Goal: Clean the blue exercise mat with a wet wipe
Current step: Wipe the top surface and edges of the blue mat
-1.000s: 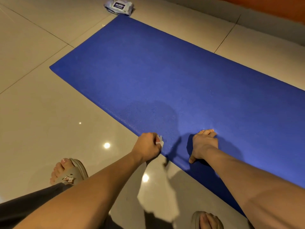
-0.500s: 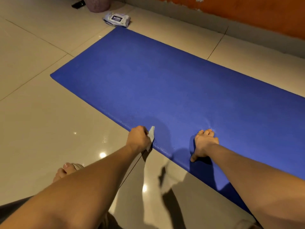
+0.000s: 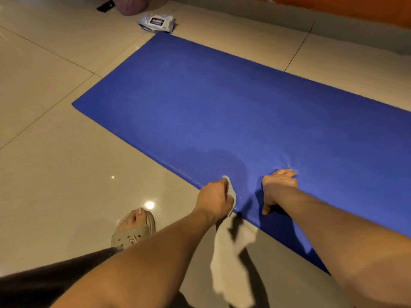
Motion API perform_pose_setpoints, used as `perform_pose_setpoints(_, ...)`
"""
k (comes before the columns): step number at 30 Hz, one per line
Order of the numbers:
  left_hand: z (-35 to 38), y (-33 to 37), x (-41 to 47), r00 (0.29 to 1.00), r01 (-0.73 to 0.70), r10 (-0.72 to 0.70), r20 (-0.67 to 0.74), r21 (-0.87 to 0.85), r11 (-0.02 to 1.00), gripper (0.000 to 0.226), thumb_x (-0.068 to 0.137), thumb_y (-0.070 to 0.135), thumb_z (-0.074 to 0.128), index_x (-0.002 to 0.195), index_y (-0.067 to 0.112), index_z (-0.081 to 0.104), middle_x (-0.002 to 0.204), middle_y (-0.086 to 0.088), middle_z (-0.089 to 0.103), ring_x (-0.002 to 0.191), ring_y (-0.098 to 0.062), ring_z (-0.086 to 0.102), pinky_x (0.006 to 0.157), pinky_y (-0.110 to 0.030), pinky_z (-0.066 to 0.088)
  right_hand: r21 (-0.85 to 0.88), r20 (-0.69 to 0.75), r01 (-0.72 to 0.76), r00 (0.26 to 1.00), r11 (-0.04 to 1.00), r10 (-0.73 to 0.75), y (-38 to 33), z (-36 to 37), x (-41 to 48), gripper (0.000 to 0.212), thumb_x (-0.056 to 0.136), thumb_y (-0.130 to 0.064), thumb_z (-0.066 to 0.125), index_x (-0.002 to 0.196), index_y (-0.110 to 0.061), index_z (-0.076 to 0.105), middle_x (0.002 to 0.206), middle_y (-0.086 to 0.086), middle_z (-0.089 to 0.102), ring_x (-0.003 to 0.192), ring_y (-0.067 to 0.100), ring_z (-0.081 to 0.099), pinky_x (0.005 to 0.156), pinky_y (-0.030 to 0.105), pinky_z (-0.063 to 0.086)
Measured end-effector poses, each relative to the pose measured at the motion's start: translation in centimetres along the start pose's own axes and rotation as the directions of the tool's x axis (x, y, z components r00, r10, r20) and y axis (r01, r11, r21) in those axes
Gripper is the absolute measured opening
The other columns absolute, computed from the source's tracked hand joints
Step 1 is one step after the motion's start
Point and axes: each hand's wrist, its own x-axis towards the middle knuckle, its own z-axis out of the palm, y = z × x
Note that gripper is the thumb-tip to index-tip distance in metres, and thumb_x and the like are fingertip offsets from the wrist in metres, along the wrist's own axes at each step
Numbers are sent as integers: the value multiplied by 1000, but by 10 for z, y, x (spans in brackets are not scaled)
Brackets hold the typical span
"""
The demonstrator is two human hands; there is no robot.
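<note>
Two hands are at the near edge of the blue exercise mat (image 3: 222,107), which lies flat on the tiled floor (image 3: 55,152): the left hand (image 3: 214,197) grips a crumpled wet wipe (image 3: 230,192) that seems to touch that edge, while the right hand (image 3: 278,185) presses its fingertips into the mat, holding nothing.

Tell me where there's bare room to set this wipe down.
The blue mat is bare beyond both hands, to its far edge. Tiles between the sandalled foot and wipes pack are bare. Crowded: the mat's near edge, where the left hand grips the wet wipe beside the right hand.
</note>
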Motion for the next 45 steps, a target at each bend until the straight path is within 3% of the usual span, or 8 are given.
perform_pose_setpoints(9, -34, -49, 50, 916, 266, -306, -260, -176, 948, 4, 97, 16, 56, 98, 13, 57, 96, -9, 68, 86, -30, 63, 71, -32, 43, 102, -100, 36, 995, 994, -26, 22, 28, -2, 156, 57, -76, 82, 156, 5, -8, 161, 32, 2, 151, 49, 4, 120, 50, 24)
perform_pose_setpoints(19, 26, 25, 18, 979, -205, 206, -2, 100, 974, 12, 97, 23, 52, 100, 15, 60, 107, -10, 65, 97, -37, 61, 77, -44, 48, 150, -105, 223, 972, 963, -209, 58, 31, -8, 132, 73, -85, 61, 161, -17, -9, 167, 19, -13, 155, 34, -7, 121, 51, 22)
perform_pose_setpoints(25, -40, -29, 57, 943, 161, -127, -307, 87, 983, 25, 103, 19, 49, 84, 7, 60, 86, -13, 58, 75, -35, 54, 70, -36, 40, 89, -145, 242, 963, 966, -228, 57, 43, -11, 134, 73, -80, 65, 160, -17, -15, 165, 20, -20, 155, 35, -15, 120, 49, 25)
perform_pose_setpoints(28, -43, -37, 65, 934, 229, -190, -302, 100, 968, 19, 98, 15, 54, 84, 7, 63, 88, -12, 63, 80, -36, 62, 67, -36, 42, 87, -151, 240, 963, 967, -225, 56, 44, -9, 136, 72, -81, 66, 160, -15, -15, 165, 20, -19, 154, 36, -14, 119, 52, 24)
perform_pose_setpoints(36, 19, 46, 29, 960, -271, 243, 142, 234, 934, 10, 95, 18, 50, 86, 14, 53, 92, -8, 59, 84, -38, 60, 63, -40, 37, 141, -126, 246, 965, 959, -229, 67, 28, -11, 136, 65, -79, 72, 161, -19, -4, 167, 16, -5, 155, 32, -3, 119, 48, 24)
perform_pose_setpoints(39, 0, 12, 48, 988, -119, 146, -47, 370, 921, 19, 96, 26, 53, 108, 16, 64, 112, -9, 66, 96, -34, 67, 72, -38, 47, 153, -186, 92, 981, 984, -63, 74, 22, -9, 147, 54, -93, 66, 161, -17, -2, 164, 19, 8, 153, 35, 8, 118, 51, 25)
perform_pose_setpoints(42, -30, -39, 59, 968, 108, -9, -252, 382, 918, 21, 102, 29, 50, 106, 13, 64, 108, -10, 64, 91, -31, 66, 68, -34, 40, 151, -88, 29, 996, 988, -16, 69, 36, -7, 158, 52, -95, 64, 158, -12, -20, 165, 24, -12, 154, 41, -7, 118, 54, 26)
perform_pose_setpoints(45, -23, -45, 54, 947, 84, 24, -321, 317, 945, 23, 101, 29, 53, 101, 9, 66, 106, -12, 60, 94, -32, 61, 72, -38, 44, 148, -52, 29, 998, 989, -22, 63, 40, -4, 162, 53, -93, 66, 155, -7, -26, 163, 27, -20, 153, 43, -13, 117, 53, 31)
